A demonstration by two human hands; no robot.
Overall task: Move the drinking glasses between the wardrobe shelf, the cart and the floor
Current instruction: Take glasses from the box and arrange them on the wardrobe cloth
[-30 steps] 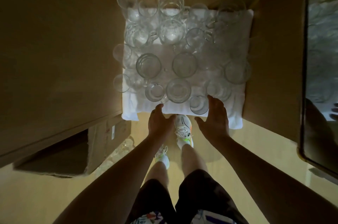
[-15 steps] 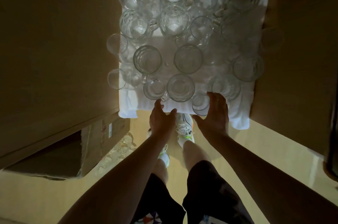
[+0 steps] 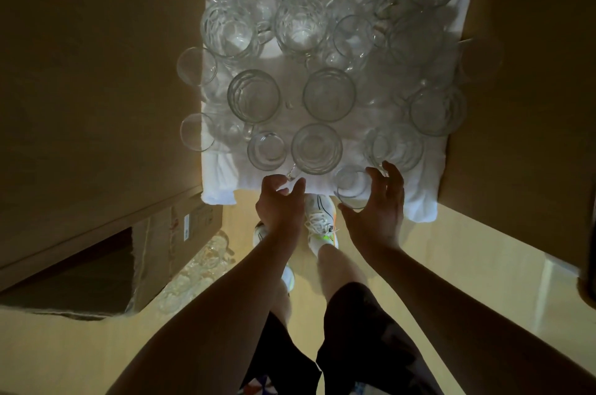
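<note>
Several clear drinking glasses and handled mugs stand close together on a white cloth (image 3: 222, 181) that covers the wardrobe shelf. My left hand (image 3: 279, 204) is at the shelf's front edge, its thumb and fingers closing on the handle of a glass mug (image 3: 317, 149) in the front row. To the right, my right hand (image 3: 375, 210) curls around a small glass (image 3: 351, 185) at the very front, thumb on its near side and fingers on its far side. Both the mug and the small glass rest on the cloth.
Wardrobe side panels (image 3: 96, 72) close in the shelf on the left and right. A cardboard box (image 3: 154, 249) lies on the floor at lower left, with more glasses (image 3: 200, 265) beside it. My feet in white sneakers (image 3: 319, 220) stand under the shelf edge.
The view has moved closer to the shelf. My right hand's fingers have gone from flat over the small front glass to curled around it. My left hand has reached the mug handle.
</note>
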